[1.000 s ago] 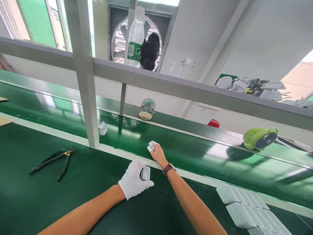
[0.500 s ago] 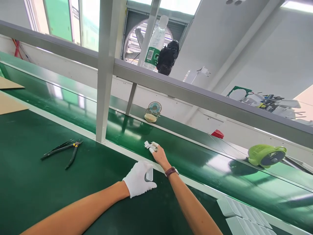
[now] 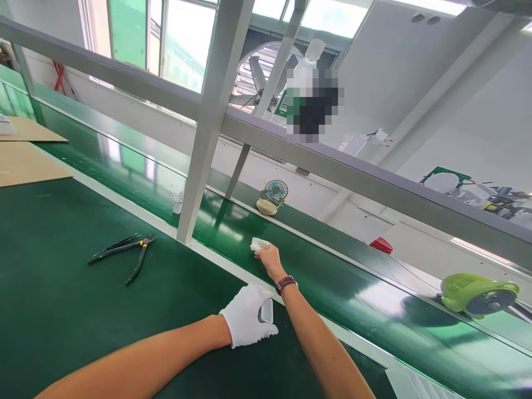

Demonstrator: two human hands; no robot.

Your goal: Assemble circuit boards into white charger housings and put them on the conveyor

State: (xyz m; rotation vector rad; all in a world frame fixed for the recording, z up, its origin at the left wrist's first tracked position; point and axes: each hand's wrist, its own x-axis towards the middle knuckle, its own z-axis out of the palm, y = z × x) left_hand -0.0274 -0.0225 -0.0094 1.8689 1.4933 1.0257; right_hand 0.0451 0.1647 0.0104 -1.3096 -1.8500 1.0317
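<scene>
Gripping the white casing point(image 3: 267, 312), the left hand point(image 3: 248, 317) likely steadies it; the right hand point(image 3: 271, 260) pinches a small white piece point(image 3: 256, 244)

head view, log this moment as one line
left hand: gloved, around white case; right hand: over green belt, grip unclear; pliers: on green bench

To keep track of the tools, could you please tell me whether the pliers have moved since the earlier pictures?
No, neither way: the pliers still lie just left of the grey post's foot, beside the tweezers.
</scene>
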